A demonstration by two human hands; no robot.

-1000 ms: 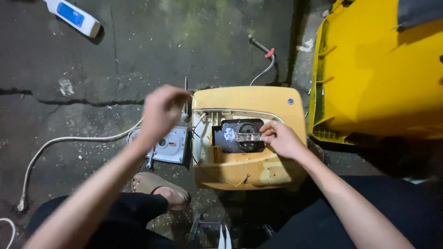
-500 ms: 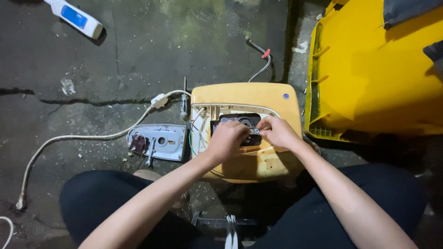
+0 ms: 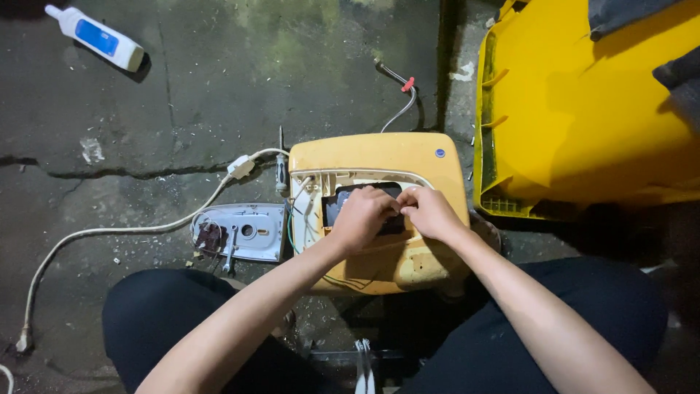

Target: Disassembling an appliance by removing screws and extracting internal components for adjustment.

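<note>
A yellowed appliance housing [image 3: 379, 157] lies open on the concrete floor between my knees. A black part [image 3: 348, 195] sits in its opening, beside loose wires [image 3: 299, 197]. My left hand [image 3: 362, 219] lies curled over the black part, covering most of it. My right hand [image 3: 430, 213] grips the part's right end, its fingertips touching those of the left hand. Only the top-left edge of the black part shows.
A grey cover plate [image 3: 240, 232] lies left of the housing, with a screwdriver [image 3: 281, 169] by it. A white cable [image 3: 131, 230] runs left to a plug [image 3: 25, 341]. Also here are a white bottle [image 3: 95, 36], a large yellow bin [image 3: 583, 109], and a red-clipped wire [image 3: 402, 91].
My left hand came down from above the housing's left edge onto the black part, next to my right hand. The view shifted slightly.
</note>
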